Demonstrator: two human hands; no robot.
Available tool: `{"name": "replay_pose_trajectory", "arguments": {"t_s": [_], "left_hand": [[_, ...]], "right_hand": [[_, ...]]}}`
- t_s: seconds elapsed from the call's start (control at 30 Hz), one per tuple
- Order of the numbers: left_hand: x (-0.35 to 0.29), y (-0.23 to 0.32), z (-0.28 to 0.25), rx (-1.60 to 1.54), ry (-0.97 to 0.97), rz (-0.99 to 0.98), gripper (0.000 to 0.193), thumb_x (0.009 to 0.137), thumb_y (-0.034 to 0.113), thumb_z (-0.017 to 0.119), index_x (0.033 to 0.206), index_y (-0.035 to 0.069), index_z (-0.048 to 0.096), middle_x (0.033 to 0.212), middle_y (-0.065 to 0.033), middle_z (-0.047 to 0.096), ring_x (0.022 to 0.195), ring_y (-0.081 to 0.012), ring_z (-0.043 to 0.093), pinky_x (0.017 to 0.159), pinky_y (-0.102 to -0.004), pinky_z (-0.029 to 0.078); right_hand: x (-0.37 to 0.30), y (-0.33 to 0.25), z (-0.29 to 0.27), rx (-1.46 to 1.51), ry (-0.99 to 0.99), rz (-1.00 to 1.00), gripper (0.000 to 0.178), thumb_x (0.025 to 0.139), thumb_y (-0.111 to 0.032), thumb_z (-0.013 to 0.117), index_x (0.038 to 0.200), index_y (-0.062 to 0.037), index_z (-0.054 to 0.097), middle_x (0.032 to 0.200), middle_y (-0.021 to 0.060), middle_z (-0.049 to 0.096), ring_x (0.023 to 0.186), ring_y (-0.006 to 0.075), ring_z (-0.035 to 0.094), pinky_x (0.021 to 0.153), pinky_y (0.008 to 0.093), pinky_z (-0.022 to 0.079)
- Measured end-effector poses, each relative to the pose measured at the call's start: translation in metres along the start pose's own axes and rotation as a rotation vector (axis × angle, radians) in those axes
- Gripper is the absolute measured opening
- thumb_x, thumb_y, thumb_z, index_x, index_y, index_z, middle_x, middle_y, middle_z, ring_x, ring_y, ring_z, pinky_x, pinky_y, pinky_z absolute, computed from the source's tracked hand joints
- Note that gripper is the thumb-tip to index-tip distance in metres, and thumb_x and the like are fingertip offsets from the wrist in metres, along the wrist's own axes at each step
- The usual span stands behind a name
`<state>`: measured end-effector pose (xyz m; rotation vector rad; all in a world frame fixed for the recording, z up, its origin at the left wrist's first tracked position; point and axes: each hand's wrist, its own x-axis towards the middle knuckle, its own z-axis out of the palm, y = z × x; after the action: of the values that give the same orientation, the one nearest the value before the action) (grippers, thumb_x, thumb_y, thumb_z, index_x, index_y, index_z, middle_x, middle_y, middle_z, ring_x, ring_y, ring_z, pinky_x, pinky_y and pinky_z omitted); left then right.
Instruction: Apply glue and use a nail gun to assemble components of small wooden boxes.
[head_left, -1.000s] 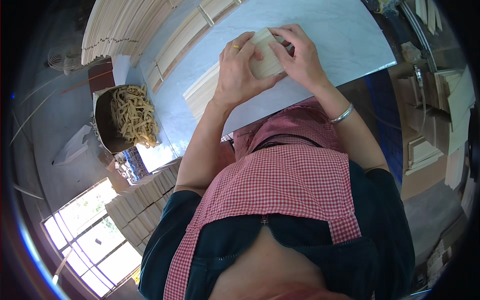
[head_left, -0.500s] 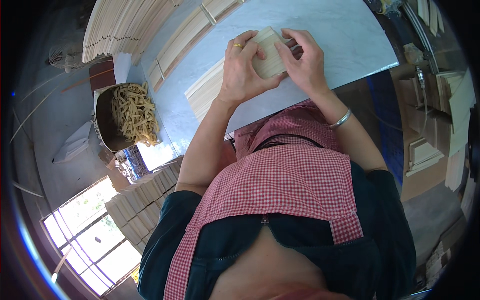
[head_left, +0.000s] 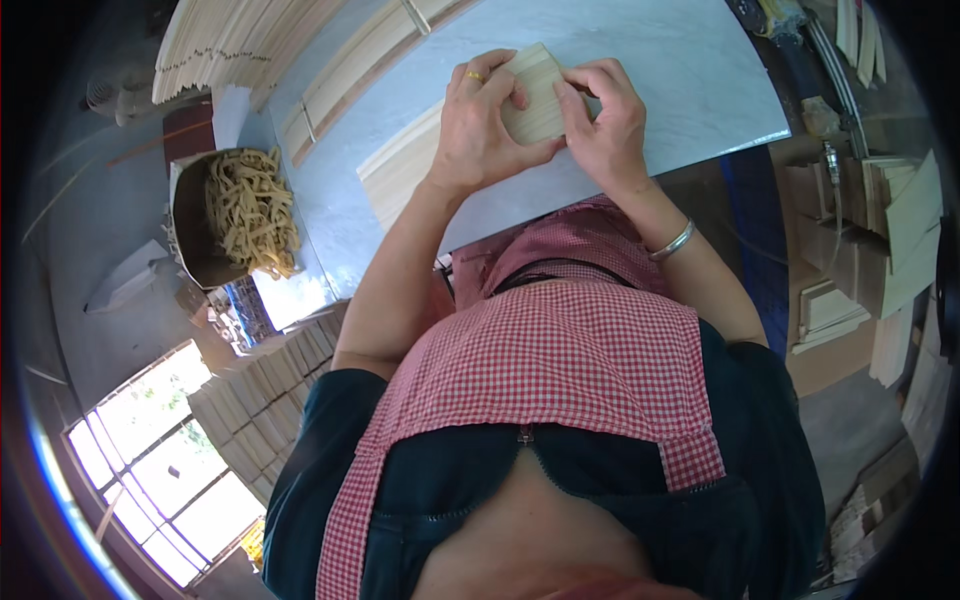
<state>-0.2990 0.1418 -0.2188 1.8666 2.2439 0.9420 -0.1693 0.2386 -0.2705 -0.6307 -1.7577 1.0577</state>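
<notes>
A bundle of long, thin pale wooden slats (head_left: 535,100) lies on the light blue-grey tabletop (head_left: 690,80), running from between my hands toward the lower left. My left hand (head_left: 482,130) wraps over the slats, its fingers curled at the far edge and its thumb along the near edge. At the bundle's right end, my right hand (head_left: 606,125) grips with bent fingers and thumb against the end and side. Both palms partly hide the wood. The left forearm passes above the lower-left stretch of the slats.
A box (head_left: 183,215) filled with tangled tan loops stands at the table's left edge. Farther back lie a framed row of slats (head_left: 345,85) and a tall stack of wooden strips (head_left: 225,45). Wooden pieces (head_left: 830,310) and a hose fitting (head_left: 832,160) are at the right.
The whole view has shifted slightly. Both hands stay on the slat bundle, with only small changes in the fingers.
</notes>
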Motion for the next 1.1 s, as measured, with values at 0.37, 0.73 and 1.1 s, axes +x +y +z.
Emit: {"name": "replay_pose_trajectory", "arguments": {"t_s": [0.37, 0.73, 1.1], "left_hand": [[-0.003, 0.001, -0.003, 0.057, 0.021, -0.026, 0.043, 0.058, 0.031, 0.086, 0.084, 0.008, 0.06, 0.124, -0.0156, 0.06, 0.11, -0.0332, 0.054, 0.098, -0.0415, 0.045], [-0.001, -0.003, 0.0, 0.084, -0.027, -0.043, 0.043, 0.073, 0.042, 0.079, 0.091, 0.006, 0.062, 0.125, -0.022, 0.057, 0.121, -0.0394, 0.053, 0.102, -0.0487, 0.042], [-0.004, -0.007, -0.001, 0.008, -0.002, -0.011, 0.047, 0.071, 0.041, 0.079, 0.094, 0.003, 0.064, 0.12, -0.0235, 0.057, 0.113, -0.0397, 0.054, 0.101, -0.0469, 0.043]], "right_hand": [[0.098, 0.081, -0.204, -1.147, -0.123, -0.086, 0.044, 0.09, -0.032, 0.069, 0.125, -0.0056, 0.062, 0.113, 0.0184, 0.065, 0.104, 0.0382, 0.063, 0.092, 0.0475, 0.051], [0.144, 0.128, -0.244, -1.249, -0.357, 0.182, 0.051, 0.084, -0.032, 0.074, 0.118, 0.0037, 0.061, 0.106, 0.0214, 0.068, 0.095, 0.039, 0.066, 0.087, 0.0442, 0.053], [0.125, -0.07, -0.185, -0.795, -0.43, 0.598, 0.034, 0.086, -0.026, 0.075, 0.1, 0.0041, 0.066, 0.069, 0.0087, 0.064, 0.052, 0.0144, 0.057, 0.049, 0.0269, 0.046]]}}
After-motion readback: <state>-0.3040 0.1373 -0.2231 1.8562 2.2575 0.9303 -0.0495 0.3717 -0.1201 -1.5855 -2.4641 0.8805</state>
